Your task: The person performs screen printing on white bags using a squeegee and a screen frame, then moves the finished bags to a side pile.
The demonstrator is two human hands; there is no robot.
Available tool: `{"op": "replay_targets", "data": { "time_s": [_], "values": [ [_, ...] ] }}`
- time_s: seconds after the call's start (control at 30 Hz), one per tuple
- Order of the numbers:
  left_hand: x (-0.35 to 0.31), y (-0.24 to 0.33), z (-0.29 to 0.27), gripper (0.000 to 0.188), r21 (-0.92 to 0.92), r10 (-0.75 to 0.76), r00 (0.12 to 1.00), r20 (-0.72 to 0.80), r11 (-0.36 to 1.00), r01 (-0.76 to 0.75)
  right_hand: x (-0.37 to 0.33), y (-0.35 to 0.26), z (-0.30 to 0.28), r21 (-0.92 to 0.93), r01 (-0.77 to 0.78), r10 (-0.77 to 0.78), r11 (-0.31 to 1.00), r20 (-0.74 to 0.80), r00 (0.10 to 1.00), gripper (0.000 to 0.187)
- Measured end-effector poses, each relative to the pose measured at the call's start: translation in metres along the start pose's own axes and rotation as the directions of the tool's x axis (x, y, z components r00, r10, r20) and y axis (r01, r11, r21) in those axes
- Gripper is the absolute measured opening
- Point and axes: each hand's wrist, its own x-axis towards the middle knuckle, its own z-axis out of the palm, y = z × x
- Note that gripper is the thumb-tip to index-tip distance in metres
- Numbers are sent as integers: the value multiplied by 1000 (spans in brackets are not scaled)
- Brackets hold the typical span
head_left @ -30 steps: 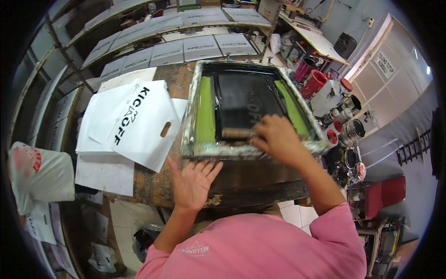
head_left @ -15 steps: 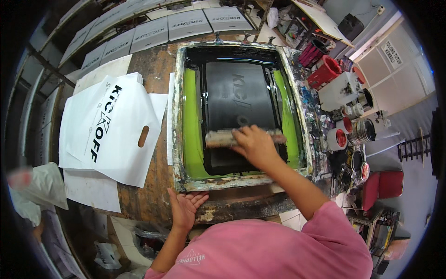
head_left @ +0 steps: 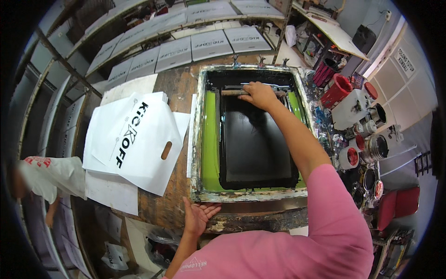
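A screen printing frame [head_left: 251, 196] with a worn, paint-crusted rim lies on the wooden table. Its mesh has green side strips [head_left: 211, 153] and a glossy black inked middle [head_left: 258, 149]. My right hand [head_left: 261, 96] grips the wooden handle of a squeegee [head_left: 230, 92], which lies crosswise near the frame's far end. At the frame's near left corner, my left hand [head_left: 199, 216] is palm up, fingers stretched out below the rim and holding nothing. White plastic bags [head_left: 151, 162] with black lettering and cut-out handles are stacked left of the frame.
Racks of printed white bags [head_left: 174, 56] stand beyond the table. Ink tubs and cans [head_left: 349, 157] crowd the right side, near a red chair [head_left: 398, 208]. Another person [head_left: 58, 179] is at the far left. Clamps [head_left: 261, 61] line the frame's far edge.
My right hand has pushed the squeegee from the near part of the screen to its far end. Black ink now covers the lettering on the mesh. My left hand stays by the near corner.
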Motion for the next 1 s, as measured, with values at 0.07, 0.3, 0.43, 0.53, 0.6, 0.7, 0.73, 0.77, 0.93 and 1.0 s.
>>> {"op": "replay_targets", "data": {
  "time_s": [0.07,0.3,0.43,0.53,0.6,0.7,0.73,0.77,0.93,1.0],
  "values": [
    [-3,-1,-2,129,-18,9,999,-42,1000,-10,-12,-21,-26,135,-3,-16,991,143,990,48],
    [-2,-9,4,109,-25,78,996,-44,997,-79,-206,-154,-124,177,-129,61,976,347,936,44],
    [-7,-13,2,90,23,186,980,65,982,-188,-255,-190,-135,153,-134,105,979,181,978,38],
    [-21,10,17,74,95,324,922,213,932,-350,-258,-204,-166,-16,-57,57,998,-8,998,45],
    [-27,37,36,75,-32,443,833,331,887,-460,-238,-213,-203,-117,-61,39,991,-184,982,49],
    [-23,76,83,79,-82,539,726,426,822,-563,-182,-194,-236,-161,-97,37,982,-341,939,34],
    [-12,86,102,81,-42,547,699,461,800,-598,-167,-185,-252,-179,-72,-13,981,-432,902,34],
    [-10,91,110,83,3,563,668,487,764,-646,-157,-183,-263,-162,-71,-9,984,-448,894,35],
    [47,30,57,88,896,526,779,341,-433,-99,-116,-176,-292,-145,-23,-61,989,-545,836,40],
    [48,6,44,91,865,499,820,281,-502,9,-105,-170,-301,-143,-13,-69,990,-547,834,42]
  ]
}}
